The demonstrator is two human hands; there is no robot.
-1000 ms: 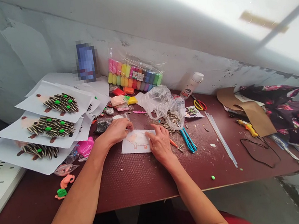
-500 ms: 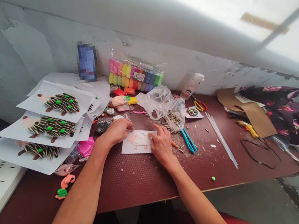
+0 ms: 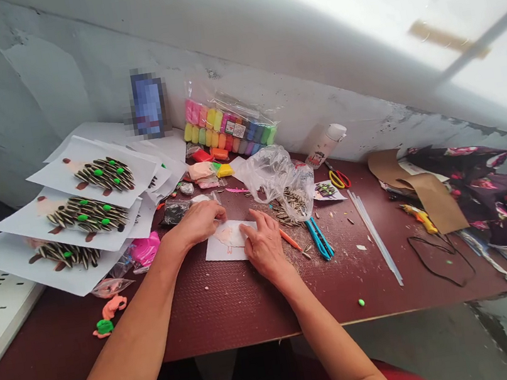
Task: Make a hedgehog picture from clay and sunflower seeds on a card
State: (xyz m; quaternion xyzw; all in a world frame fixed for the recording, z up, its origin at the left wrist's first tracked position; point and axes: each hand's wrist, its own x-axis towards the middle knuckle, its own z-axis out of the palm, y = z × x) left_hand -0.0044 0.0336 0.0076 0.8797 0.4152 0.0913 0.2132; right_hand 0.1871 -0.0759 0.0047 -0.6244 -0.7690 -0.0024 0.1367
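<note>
A small white sheet of paper (image 3: 215, 252) lies on the table, with an outlined animal figure partly covered in pale peach and white clay (image 3: 232, 236). My left hand (image 3: 203, 219) rests at the paper's upper left edge with its fingers curled down; whatever may be between the fingertips is hidden. From the right, my right hand (image 3: 266, 245) lies over the sheet's right part, fingers stretched out and pressing on the clay. An orange pen-like tool (image 3: 291, 240) lies just beside my right hand, and a blue-handled tool (image 3: 321, 240) is farther right.
Sheets with seed-covered hedgehogs (image 3: 88, 216) are stacked at left. Behind the hands are a clear plastic bag (image 3: 270, 171), sunflower seeds (image 3: 291, 206) and packs of coloured clay (image 3: 225, 127). Scissors (image 3: 339, 177), a white bottle (image 3: 327, 144) and glue sticks (image 3: 375, 238) stand or lie to the right.
My right hand has shifted left across the paper and covers more of the figure. More of the orange tool shows beside it. My left hand stays in place.
</note>
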